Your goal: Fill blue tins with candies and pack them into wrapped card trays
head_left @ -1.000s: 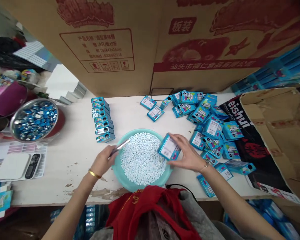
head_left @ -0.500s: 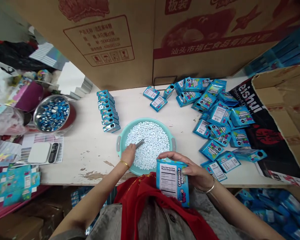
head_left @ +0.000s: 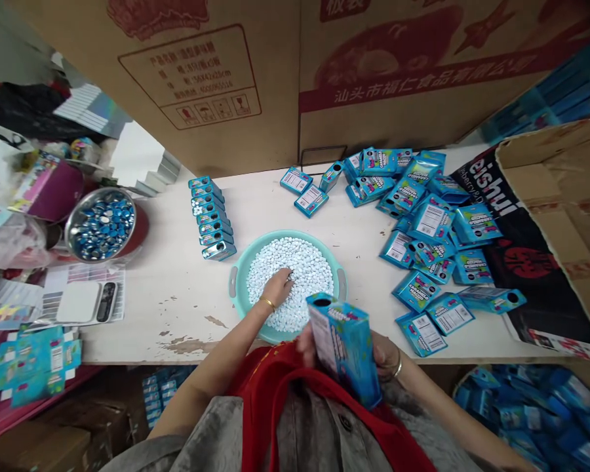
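My left hand is closed among small white candies in a turquoise bowl. Only a dark tip of the metal scoop shows at its fingers; the rest is hidden by the hand and candies. Close to my body, my right hand grips a blue candy box from behind, with fingertips showing on its left side. This box stands slightly tilted, its round top hole facing up, just in front of the bowl's near right rim.
A row of blue boxes stands left behind the bowl. Loose blue boxes are heaped to the right, beside an open carton. Large cartons wall off the back. A metal pot of blue-wrapped sweets and a white scale are at left.
My left hand has moved forward and right, pushing the scoop down into the candies. My right hand has turned the box, bringing its top hole and side into view.
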A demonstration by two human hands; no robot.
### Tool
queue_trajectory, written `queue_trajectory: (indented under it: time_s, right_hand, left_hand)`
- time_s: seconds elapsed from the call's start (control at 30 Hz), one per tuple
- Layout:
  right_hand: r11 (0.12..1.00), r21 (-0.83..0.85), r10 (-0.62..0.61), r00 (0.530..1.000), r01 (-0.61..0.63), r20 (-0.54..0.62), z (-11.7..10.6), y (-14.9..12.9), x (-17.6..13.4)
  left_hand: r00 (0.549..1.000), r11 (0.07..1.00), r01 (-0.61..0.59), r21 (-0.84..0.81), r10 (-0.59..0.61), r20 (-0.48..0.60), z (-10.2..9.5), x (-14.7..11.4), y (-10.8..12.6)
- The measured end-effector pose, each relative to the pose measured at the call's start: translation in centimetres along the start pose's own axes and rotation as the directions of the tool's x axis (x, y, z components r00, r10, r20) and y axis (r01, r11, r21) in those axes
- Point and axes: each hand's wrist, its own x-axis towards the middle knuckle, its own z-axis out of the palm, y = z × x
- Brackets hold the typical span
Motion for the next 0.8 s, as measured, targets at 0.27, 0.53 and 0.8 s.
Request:
queue_trajectory:
  time_s: [0.27,0.53,0.8]
  right_hand:
    - [0.623,-0.764,-0.644,0.666,0.17,-0.377,-6.1,-1.6,0.8]
    - [0.207,-0.978,-0.79,0.589,-0.007,-0.172,-9.0,-0.2,2.1]
    - [-0.096,-0.994,-0.792,0.601,0.054,0.109,-7.8,0.6,4.3]
  left_hand:
    - [0.999,0.993,-0.05,-0.105,0.049,-0.019,-2.3,-1.1,0.3]
    - [0.943,0.938,-0.329,-0.108,0.333,0.015,-13.4,-6.4,1.6]
    - [0.916,0.902,-0.379,0.209,0.332,0.228,-17.7,-7.4,5.8]
